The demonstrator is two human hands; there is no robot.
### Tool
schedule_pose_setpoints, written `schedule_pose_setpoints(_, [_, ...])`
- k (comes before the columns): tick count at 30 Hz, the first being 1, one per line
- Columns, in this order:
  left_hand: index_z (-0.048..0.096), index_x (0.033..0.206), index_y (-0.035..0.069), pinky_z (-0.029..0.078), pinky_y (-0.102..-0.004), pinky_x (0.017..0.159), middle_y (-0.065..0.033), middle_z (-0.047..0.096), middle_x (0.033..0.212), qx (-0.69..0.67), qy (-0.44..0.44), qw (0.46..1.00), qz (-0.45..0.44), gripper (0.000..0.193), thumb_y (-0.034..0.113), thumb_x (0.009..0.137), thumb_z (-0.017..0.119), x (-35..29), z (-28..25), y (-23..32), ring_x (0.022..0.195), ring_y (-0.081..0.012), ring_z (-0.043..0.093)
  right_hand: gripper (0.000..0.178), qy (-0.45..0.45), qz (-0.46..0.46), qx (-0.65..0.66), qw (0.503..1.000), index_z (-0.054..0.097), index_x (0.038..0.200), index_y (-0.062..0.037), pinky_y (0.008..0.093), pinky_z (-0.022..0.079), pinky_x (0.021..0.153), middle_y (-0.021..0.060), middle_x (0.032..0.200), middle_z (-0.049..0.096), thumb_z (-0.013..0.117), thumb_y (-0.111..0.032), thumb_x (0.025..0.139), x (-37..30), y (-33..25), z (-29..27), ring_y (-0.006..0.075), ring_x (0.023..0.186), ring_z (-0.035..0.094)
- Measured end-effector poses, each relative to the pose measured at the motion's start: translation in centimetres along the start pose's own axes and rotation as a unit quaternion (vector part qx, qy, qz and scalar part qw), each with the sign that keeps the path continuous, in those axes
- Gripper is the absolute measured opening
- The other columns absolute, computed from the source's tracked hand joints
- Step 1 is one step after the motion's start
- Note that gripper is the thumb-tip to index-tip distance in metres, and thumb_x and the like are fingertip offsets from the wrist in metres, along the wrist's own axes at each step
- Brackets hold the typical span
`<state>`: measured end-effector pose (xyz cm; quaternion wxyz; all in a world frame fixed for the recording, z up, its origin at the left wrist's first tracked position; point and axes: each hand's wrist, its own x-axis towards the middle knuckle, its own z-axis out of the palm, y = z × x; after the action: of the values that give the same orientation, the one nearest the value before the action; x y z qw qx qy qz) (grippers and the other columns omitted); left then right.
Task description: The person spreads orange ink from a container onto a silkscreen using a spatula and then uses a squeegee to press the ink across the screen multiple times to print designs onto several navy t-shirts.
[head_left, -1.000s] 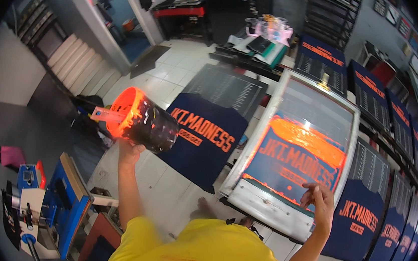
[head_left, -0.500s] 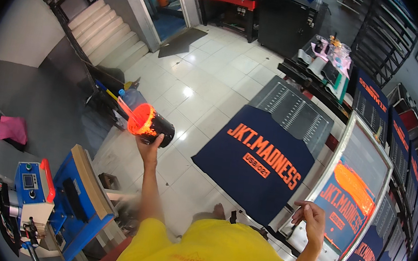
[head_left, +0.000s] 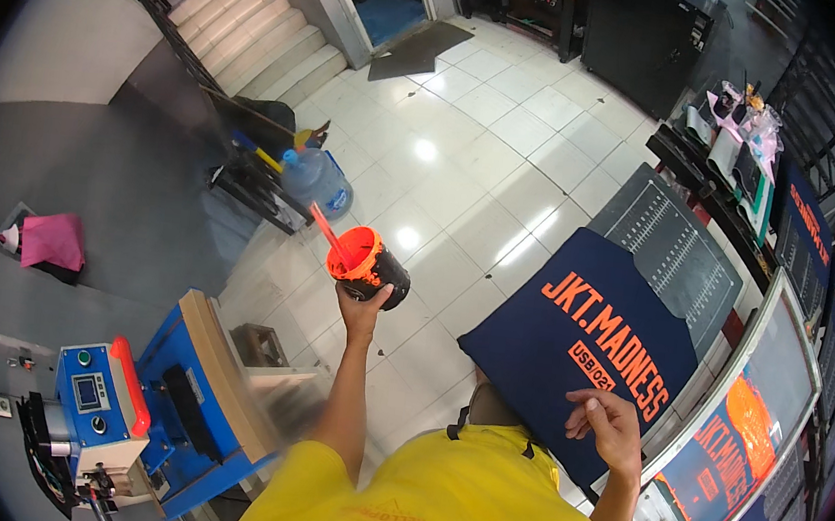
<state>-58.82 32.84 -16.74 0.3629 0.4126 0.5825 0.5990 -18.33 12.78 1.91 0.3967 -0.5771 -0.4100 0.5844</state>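
Note:
My left hand (head_left: 363, 314) is wrapped round a black tub (head_left: 388, 270), held tilted above the tiled floor. Bright orange ink coats its rim and inside, and a reddish stick (head_left: 331, 233) leans out of it. My right hand (head_left: 608, 428) holds nothing; its fingers are loosely bent and apart. Below that hand, a navy fabric piece (head_left: 543, 315) with orange lettering lies over a grey printing board (head_left: 675, 250). To the right is a silk screen (head_left: 652, 512) in a pale metal frame, with orange ink (head_left: 750, 418) smeared on its mesh.
A blue heat press (head_left: 185, 399) stands at lower left. Beyond the tub, a large water bottle (head_left: 316, 183) stands on the floor. More printed navy pieces (head_left: 808, 223) line the right side. A cluttered bench (head_left: 702, 177) is at far right, and steps (head_left: 258, 34) rise at far left.
My view has turned left, so the room shifts right and down in the picture. The tub stays in my left hand. My right hand now appears over the navy fabric instead of beside the screen's edge.

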Motion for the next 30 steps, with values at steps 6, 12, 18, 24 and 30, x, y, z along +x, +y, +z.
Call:
schedule_pose_setpoints(6, [0.039, 0.131, -0.003, 0.047, -0.0358, 0.098, -0.0137, 0.055, 0.123, 0.079, 0.005, 0.997, -0.006, 0.09, 0.014, 0.061, 0.092, 5.1, 1.0, -1.5, 0.113, -0.0244, 0.056, 0.027, -0.032, -0.017, 0.017, 0.999, 0.067, 0.11, 0.0012, 0.0241, 0.052, 0.061, 0.0045, 0.075, 0.068, 0.051, -0.019, 0.103, 5.8, -0.4, 2.8, 0.0108, 0.067, 0.065])
schedule_pose_setpoints(12, [0.035, 0.136, -0.003, 0.045, -0.0398, 0.102, -0.0188, 0.053, 0.13, 0.201, -0.01, 0.979, 0.006, 0.098, 0.018, 0.059, 0.093, 10.6, 4.6, 0.4, 0.119, -0.0307, 0.055, 0.026, -0.007, -0.027, 0.038, 0.999, 0.067, 0.11, 0.0005, 0.0241, 0.052, 0.062, 0.0045, 0.074, 0.067, 0.051, -0.018, 0.103, 11.5, -2.4, 5.1, 0.011, 0.068, 0.065])
schedule_pose_setpoints(18, [0.034, 0.136, -0.002, 0.043, -0.0417, 0.104, -0.0193, 0.051, 0.129, 0.279, -0.07, 0.956, 0.053, 0.099, 0.015, 0.058, 0.093, 15.7, 10.0, 3.9, 0.121, -0.0324, 0.052, 0.029, 0.047, -0.037, 0.066, 0.996, 0.067, 0.108, 0.0037, 0.0246, 0.053, 0.058, 0.0065, 0.075, 0.068, 0.048, -0.017, 0.103, 15.9, -3.2, 7.2, 0.0137, 0.064, 0.067])
schedule_pose_setpoints(24, [0.035, 0.136, 0.0, 0.041, -0.0481, 0.103, -0.0209, 0.051, 0.128, 0.262, -0.121, 0.947, 0.144, 0.102, 0.021, 0.056, 0.093, 21.2, 13.8, 4.3, 0.119, -0.0378, 0.05, 0.028, 0.093, -0.029, 0.038, 0.995, 0.067, 0.108, 0.0036, 0.0242, 0.052, 0.058, 0.0064, 0.075, 0.068, 0.049, -0.017, 0.103, 17.9, -5.3, 8.6, 0.0137, 0.064, 0.067])
schedule_pose_setpoints(30, [0.036, 0.137, 0.001, 0.04, -0.0513, 0.099, -0.0216, 0.052, 0.126, 0.238, -0.195, 0.924, 0.225, 0.103, 0.024, 0.055, 0.093, 25.8, 19.1, 7.9, 0.116, -0.0403, 0.051, 0.024, 0.227, 0.005, 0.039, 0.973, 0.067, 0.108, 0.0021, 0.0237, 0.051, 0.061, 0.0046, 0.073, 0.067, 0.052, -0.015, 0.101, 20.2, -6.9, 9.9, 0.0107, 0.066, 0.065])
